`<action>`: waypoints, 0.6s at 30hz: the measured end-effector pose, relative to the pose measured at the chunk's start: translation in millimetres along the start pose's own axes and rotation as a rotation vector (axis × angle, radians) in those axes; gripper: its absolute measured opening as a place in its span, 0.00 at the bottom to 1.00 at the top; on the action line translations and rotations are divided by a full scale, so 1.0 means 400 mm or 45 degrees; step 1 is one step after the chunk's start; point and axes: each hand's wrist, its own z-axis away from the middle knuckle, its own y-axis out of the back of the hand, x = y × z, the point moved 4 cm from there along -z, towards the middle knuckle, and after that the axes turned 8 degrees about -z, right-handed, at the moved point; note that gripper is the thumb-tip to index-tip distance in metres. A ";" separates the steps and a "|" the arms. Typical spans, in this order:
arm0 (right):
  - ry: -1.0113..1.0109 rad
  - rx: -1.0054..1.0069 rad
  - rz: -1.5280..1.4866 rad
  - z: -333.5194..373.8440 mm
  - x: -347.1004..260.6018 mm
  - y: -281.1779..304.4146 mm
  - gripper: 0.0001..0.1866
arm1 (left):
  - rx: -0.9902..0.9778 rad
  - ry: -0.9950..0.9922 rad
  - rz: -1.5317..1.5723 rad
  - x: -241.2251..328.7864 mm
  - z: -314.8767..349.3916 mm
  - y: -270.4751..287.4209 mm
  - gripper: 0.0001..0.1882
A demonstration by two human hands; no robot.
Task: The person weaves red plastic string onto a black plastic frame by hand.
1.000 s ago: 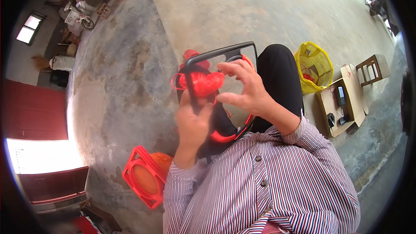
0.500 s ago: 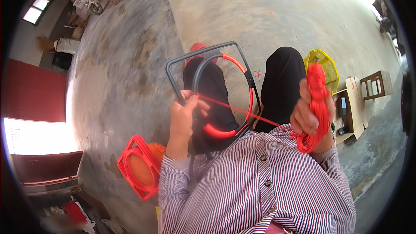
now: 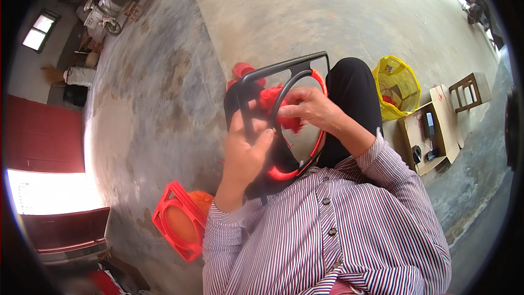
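A dark grey plastic frame with a round inner ring (image 3: 281, 90) rests over my lap, tilted. Bright red cord covers its right and lower stretches, while the left part of the ring shows bare. My left hand (image 3: 245, 153) grips the frame's left side, its thumb beside the ring and its fingers partly behind the bar. Reaching across from the right, my right hand (image 3: 314, 110) holds a bundle of red cord (image 3: 270, 98) at the ring's left side. Motion smears the bundle, and the ring and bar partly hide it.
On the floor at my left lies a red plastic frame (image 3: 191, 248) beside something orange. To the right stand a yellow mesh basket (image 3: 417, 90) with red stuff inside, an open cardboard box (image 3: 410, 137) holding small dark devices, and a wooden stool (image 3: 480, 88).
My right hand has swung from the far right to the ring's left side, bringing the cord bundle along. The stretched strand no longer shows. The frame has turned slightly.
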 end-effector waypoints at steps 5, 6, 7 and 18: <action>-0.016 -0.219 -0.881 0.017 0.009 -0.036 0.18 | -0.078 0.008 -0.220 -0.018 0.000 0.011 0.26; -0.017 -0.225 -0.881 0.022 0.016 -0.036 0.18 | 0.011 0.011 -0.091 -0.024 0.001 0.013 0.25; 0.131 -0.103 -0.716 0.030 0.017 -0.025 0.19 | 0.087 0.016 0.045 -0.035 0.001 0.009 0.25; 0.755 0.279 -0.843 0.097 -0.153 0.062 0.17 | 0.234 -0.088 -0.010 -0.014 -0.002 0.008 0.43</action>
